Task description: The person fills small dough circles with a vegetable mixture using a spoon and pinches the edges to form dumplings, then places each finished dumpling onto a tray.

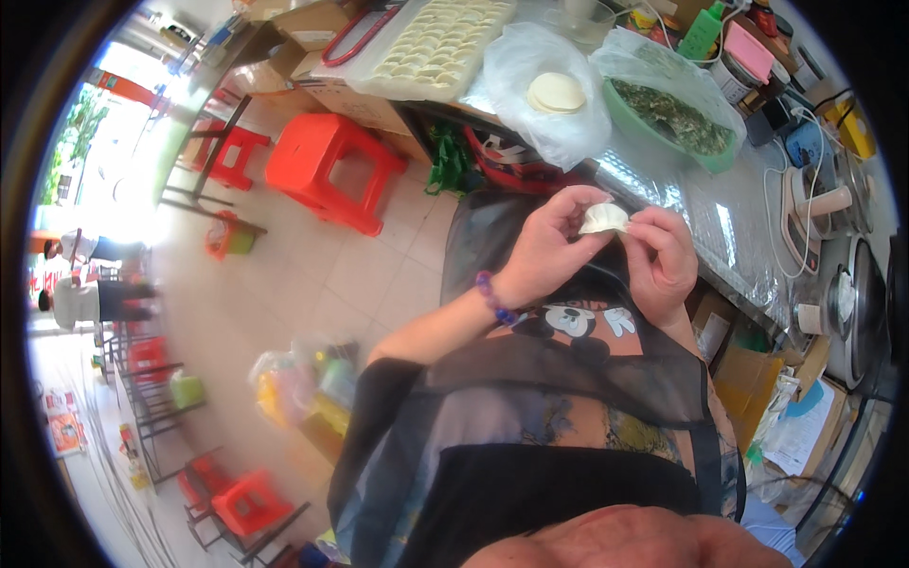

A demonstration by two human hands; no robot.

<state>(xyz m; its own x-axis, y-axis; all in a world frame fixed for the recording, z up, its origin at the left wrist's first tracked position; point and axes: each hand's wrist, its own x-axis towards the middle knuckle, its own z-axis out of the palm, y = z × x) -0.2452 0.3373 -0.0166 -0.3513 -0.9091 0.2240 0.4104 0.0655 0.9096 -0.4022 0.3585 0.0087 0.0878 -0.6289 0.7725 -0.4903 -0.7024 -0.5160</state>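
Between my two hands, above my lap, is a folded white dumpling [603, 219] with a pleated edge. My left hand [557, 231], with a beaded bracelet at the wrist, pinches one end of it between thumb and fingers. The fingertips of my right hand [662, 259] press the other end. Just beyond, a stack of round dough wrappers [557, 93] lies on a clear plastic bag [508, 78]. Beside it stands a green bowl [657, 138] of chopped green filling [671, 117], partly covered with plastic. A tray [465, 89] of dumplings [433, 46] in rows sits further left.
The table [717, 206] has a shiny covering. A kitchen scale [795, 220] with a white cable stands at its right. A red plastic stool [312, 153] is on the tiled floor at left. Cardboard boxes [749, 376] lie low at right. Two people [78, 302] stand far left.
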